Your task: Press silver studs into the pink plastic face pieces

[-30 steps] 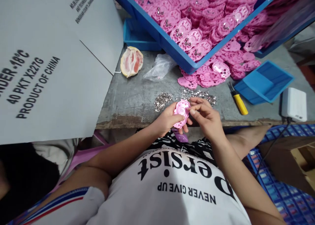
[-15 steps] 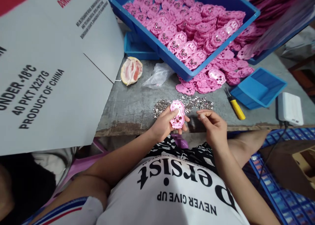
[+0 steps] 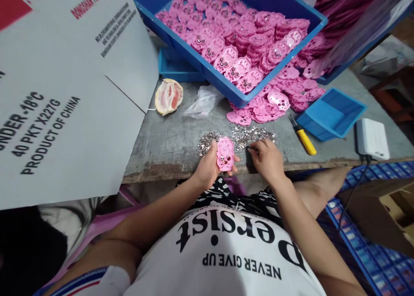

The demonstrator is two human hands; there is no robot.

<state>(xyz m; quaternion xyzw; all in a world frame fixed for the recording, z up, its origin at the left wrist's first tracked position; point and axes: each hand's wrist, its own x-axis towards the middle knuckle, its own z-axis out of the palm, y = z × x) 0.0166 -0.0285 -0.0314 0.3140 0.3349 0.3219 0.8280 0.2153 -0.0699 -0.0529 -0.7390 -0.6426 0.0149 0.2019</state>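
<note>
My left hand (image 3: pixel 207 166) holds a pink plastic toy casing (image 3: pixel 225 148) above the table's front edge, thumb along its left side and fingertips showing at its right. A small silvery piece sits in one of the casing's lower holes. My right hand (image 3: pixel 267 161) is at the near edge of a scattered pile of small shiny metal parts (image 3: pixel 249 136), its thumb and forefinger pinched together. Whatever is between those fingertips is too small to make out. More metal parts (image 3: pixel 207 143) lie just behind my left hand.
A large blue bin (image 3: pixel 223 83) full of pink casings stands behind, with loose pink casings (image 3: pixel 258 110) beneath its front. To the right are a yellow-handled screwdriver (image 3: pixel 306 142), a small blue tray (image 3: pixel 333 114) and a white box (image 3: pixel 373 138). Cut fruit (image 3: pixel 168 96) and a big carton (image 3: pixel 71 97) are left.
My left thumb has moved off the casing's face to its side. My right hand has moved in to the metal parts, fingers turned down. The whole view has shifted slightly.
</note>
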